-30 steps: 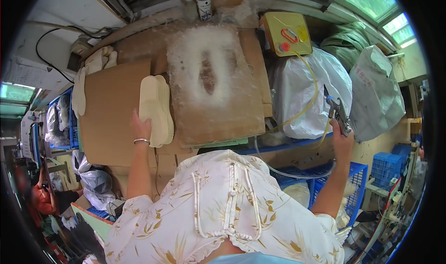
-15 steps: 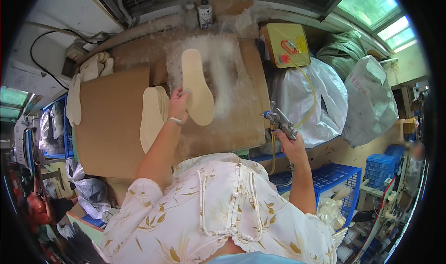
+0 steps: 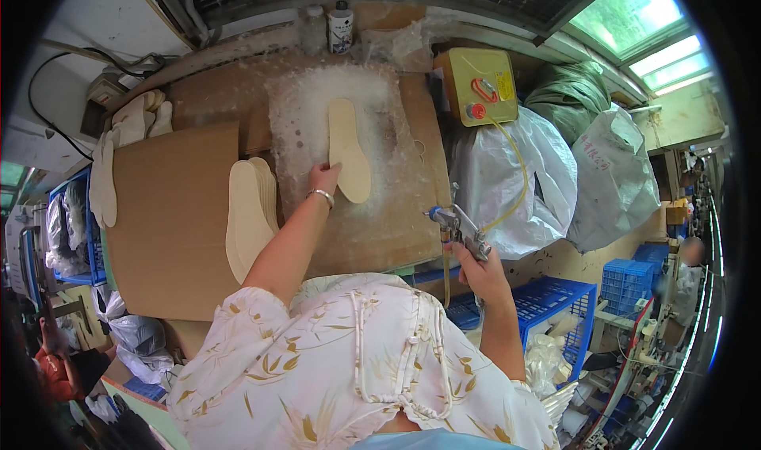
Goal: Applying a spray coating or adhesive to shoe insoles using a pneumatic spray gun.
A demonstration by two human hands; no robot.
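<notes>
Pinching insole (image 3: 351,157) w/ L hand (image 3: 325,177), gripping spray gun (image 3: 464,230) w/ R hand (image 3: 480,271); poss. adhesion to white residue (image 3: 305,93), if tacky.

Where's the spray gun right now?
The spray gun is right of centre in the head view, in the right hand, near the white bag.

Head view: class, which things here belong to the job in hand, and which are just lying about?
Seem to belong:
pale insole, in the left grip
spray gun, in the right grip
insole stack
whitened cardboard, beneath the insole
yellow can with hose

Probably lying about:
bottle
grey sack
green bag
blue crates
</notes>
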